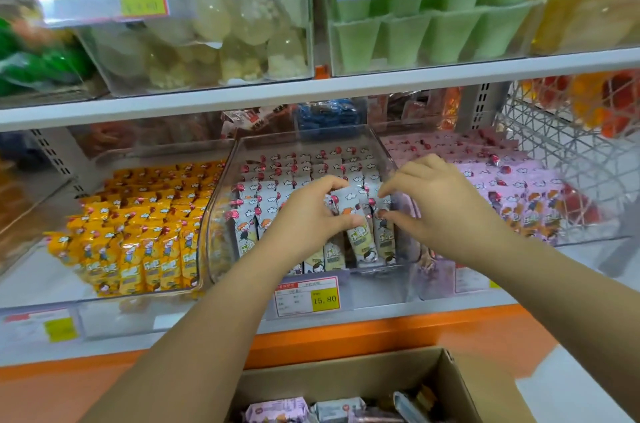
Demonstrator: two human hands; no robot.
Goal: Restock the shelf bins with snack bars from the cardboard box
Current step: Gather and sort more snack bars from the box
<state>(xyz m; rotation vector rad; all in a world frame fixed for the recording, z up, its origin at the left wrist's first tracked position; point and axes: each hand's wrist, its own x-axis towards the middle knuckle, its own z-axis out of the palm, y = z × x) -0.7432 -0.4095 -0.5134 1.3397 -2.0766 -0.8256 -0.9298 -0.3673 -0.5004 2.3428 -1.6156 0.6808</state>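
Note:
A clear plastic bin (221,214) in the middle of the lower shelf holds rows of white-wrapped snack bars (249,221). My left hand (304,214) grips one white snack bar (356,235) between thumb and fingers, standing it upright in the front right part of the bin. My right hand (436,200) is beside it, its fingertips touching the neighbouring bars, with nothing clearly held. The cardboard box (346,384) sits below at the bottom edge, open, with several wrapped bars (277,410) inside.
A bin of yellow bars (138,232) stands to the left and a bin of pink bars (512,187) to the right. A price tag (306,296) hangs on the shelf edge. The upper shelf (311,93) overhangs with more bins. A wire basket (561,159) is at right.

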